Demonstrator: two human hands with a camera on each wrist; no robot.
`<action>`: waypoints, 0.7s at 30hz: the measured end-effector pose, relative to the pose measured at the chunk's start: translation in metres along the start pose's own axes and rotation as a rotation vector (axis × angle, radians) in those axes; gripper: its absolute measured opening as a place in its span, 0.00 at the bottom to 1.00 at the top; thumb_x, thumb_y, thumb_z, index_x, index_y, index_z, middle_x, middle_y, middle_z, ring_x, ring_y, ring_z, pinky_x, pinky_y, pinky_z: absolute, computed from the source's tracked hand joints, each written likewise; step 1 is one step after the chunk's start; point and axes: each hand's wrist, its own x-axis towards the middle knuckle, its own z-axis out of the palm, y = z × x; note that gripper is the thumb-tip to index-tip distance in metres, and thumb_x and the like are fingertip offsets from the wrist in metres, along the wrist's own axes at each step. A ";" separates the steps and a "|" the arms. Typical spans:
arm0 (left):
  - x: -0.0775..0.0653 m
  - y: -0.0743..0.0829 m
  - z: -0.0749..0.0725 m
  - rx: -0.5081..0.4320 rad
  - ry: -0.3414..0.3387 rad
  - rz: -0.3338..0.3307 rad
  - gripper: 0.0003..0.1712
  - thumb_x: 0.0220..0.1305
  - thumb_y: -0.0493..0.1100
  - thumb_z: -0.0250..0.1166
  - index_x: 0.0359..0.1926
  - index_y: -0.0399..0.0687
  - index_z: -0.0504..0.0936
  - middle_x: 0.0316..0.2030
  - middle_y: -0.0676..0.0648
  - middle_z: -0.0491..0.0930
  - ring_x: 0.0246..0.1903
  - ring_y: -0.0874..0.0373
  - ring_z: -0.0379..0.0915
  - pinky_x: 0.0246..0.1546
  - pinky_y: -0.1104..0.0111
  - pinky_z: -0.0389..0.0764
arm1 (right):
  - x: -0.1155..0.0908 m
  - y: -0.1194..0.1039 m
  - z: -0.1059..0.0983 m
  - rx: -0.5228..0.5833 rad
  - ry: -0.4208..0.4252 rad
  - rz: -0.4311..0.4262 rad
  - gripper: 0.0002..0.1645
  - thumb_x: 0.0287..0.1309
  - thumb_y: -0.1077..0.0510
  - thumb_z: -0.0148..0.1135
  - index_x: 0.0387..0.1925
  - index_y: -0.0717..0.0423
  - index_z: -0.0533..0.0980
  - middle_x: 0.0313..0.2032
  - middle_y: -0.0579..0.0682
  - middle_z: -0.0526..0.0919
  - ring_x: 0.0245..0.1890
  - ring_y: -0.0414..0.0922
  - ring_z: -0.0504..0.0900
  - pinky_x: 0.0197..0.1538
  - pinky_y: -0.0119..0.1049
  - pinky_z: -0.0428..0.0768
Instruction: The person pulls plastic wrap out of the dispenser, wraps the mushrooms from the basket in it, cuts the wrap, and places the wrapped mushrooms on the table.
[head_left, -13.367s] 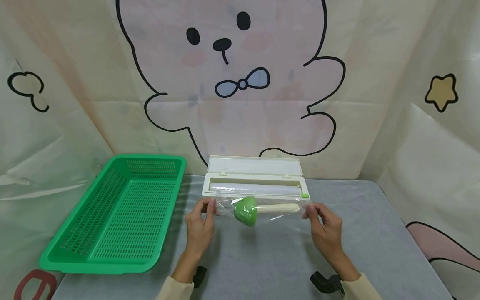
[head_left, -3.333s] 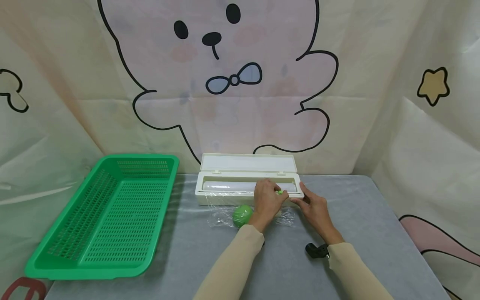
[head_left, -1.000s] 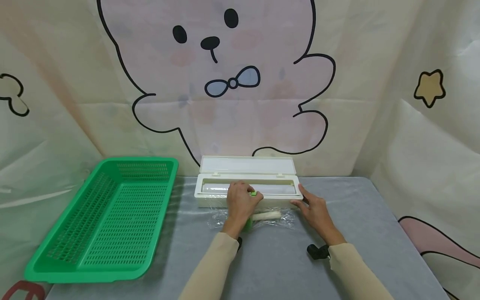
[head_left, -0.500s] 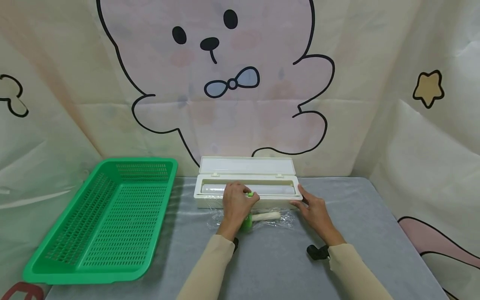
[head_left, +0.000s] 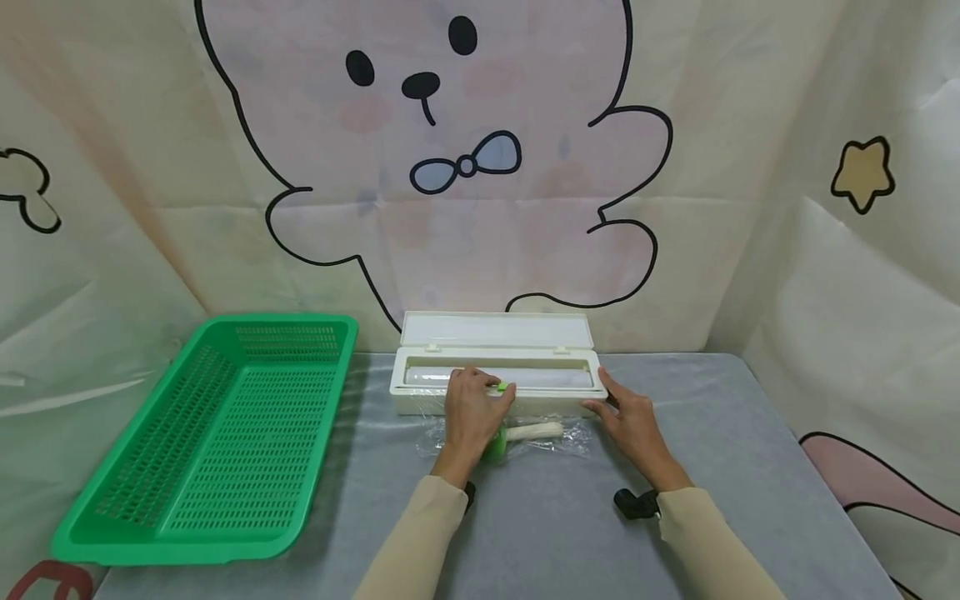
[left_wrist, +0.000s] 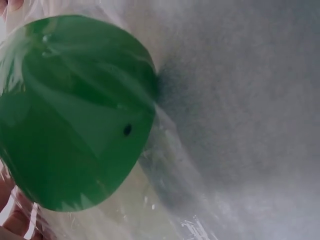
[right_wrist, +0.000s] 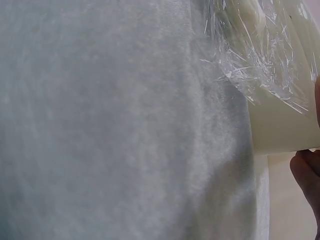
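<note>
In the head view, my left hand (head_left: 470,421) pinches the small green slide cutter (head_left: 503,387) on the front edge of a white cling film dispenser (head_left: 551,406). My right hand (head_left: 636,429) grips the dispenser's right end, thumb on its front. Inside lies the film roll (head_left: 547,377). In front of the box, on the table, is a thing with a rounded green head and cream stick handle (head_left: 535,431), under crumpled cling film (head_left: 576,439). My left hand partly hides its head. The left wrist view shows the green head (left_wrist: 75,115) close up beneath film, with a dark spot.
A green perforated plastic basket (head_left: 225,450) stands on the left of the grey table (head_left: 570,542). The dispenser's lid (head_left: 495,329) is raised at the back, near a printed cloth backdrop (head_left: 510,242).
Both hands held the film-wrapped thing up at first; it then lay before the dispenser. My left hand slid the cutter left along the edge, barely moving lately. The right hand kept its grip.
</note>
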 end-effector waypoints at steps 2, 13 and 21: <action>0.000 0.001 0.000 -0.004 0.019 0.003 0.12 0.50 0.47 0.79 0.28 0.41 0.91 0.28 0.46 0.83 0.33 0.48 0.74 0.36 0.58 0.78 | 0.001 0.000 0.000 0.001 0.008 -0.014 0.43 0.49 0.67 0.76 0.65 0.75 0.69 0.52 0.72 0.80 0.42 0.63 0.86 0.43 0.57 0.83; -0.002 0.003 -0.001 0.005 0.060 0.021 0.10 0.50 0.43 0.78 0.27 0.40 0.91 0.29 0.46 0.83 0.37 0.45 0.76 0.41 0.57 0.78 | 0.002 0.001 -0.001 0.004 0.011 -0.020 0.43 0.48 0.67 0.76 0.65 0.75 0.69 0.54 0.73 0.78 0.44 0.64 0.86 0.42 0.56 0.83; -0.004 0.001 -0.001 -0.028 0.079 -0.031 0.08 0.50 0.41 0.77 0.27 0.39 0.90 0.29 0.46 0.82 0.37 0.46 0.76 0.41 0.56 0.78 | 0.001 0.002 -0.002 -0.006 0.005 -0.036 0.43 0.48 0.67 0.76 0.65 0.76 0.69 0.53 0.73 0.79 0.43 0.63 0.86 0.42 0.56 0.83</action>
